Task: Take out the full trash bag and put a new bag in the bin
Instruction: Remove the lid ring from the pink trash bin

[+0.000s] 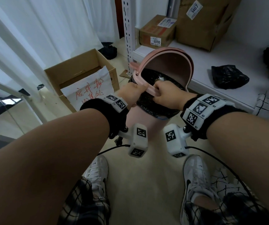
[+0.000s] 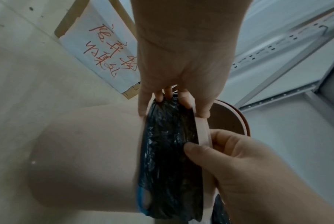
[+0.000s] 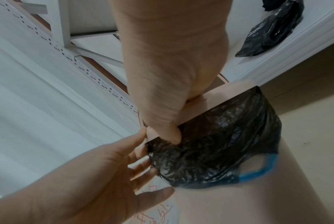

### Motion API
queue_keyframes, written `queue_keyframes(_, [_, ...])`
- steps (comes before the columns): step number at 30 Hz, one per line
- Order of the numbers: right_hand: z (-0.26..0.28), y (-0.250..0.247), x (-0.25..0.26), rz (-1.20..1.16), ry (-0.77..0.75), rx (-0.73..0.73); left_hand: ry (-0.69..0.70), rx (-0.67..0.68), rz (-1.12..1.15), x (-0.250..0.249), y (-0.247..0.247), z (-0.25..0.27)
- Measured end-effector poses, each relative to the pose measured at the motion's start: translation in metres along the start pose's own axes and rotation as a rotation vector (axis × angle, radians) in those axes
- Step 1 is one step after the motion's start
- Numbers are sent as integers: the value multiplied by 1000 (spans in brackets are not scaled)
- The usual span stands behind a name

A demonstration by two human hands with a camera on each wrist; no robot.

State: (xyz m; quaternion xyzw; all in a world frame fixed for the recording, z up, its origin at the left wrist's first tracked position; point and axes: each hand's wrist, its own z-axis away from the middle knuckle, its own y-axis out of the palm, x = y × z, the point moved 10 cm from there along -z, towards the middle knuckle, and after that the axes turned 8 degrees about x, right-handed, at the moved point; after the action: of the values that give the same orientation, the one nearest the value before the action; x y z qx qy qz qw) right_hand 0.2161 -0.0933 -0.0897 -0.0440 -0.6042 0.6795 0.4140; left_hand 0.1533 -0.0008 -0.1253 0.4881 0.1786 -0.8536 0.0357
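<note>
A pink bin (image 1: 137, 115) stands on the floor with its lid (image 1: 167, 65) tipped up and back. A black trash bag (image 1: 156, 105) lines it and is folded down over the outside, with a blue drawstring (image 3: 258, 172) showing. A pink ring (image 1: 150, 91) sits around the rim over the bag. My left hand (image 1: 136, 90) pinches the ring's near edge, thumb on top and fingers (image 3: 143, 153) below against the bag. My right hand (image 1: 160, 93) grips the ring just to the right, thumb (image 3: 171, 136) on the bag side. A crumpled black bag (image 1: 229, 77) lies on the white shelf.
An open cardboard box (image 1: 81, 75) with a white sheet in red writing stands left of the bin. A perforated shelf post (image 1: 128, 34) and the low white shelf (image 1: 219, 95) with cardboard boxes (image 1: 156, 31) are behind and to the right. White curtains hang on the left.
</note>
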Motion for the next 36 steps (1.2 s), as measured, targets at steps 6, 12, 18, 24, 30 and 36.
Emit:
queue_keyframes(6, [-3,8,1,-27,21,30,139,-18,-166,-16,-7,0])
queue_keyframes(12, [-5,9,6,-87,23,38,197,-26,-397,2,-20,-4])
queue_keyframes(18, [0,6,29,-115,-61,-1,134,-25,-646,23,-9,-6])
queue_keyframes(24, [7,3,9,-180,16,67,197,49,-741,11,11,-8])
queue_keyframes(30, [15,5,-4,-342,21,138,248,123,-646,14,27,-15])
queue_keyframes(36, [15,5,-1,-361,-25,181,212,102,-602,17,23,-10])
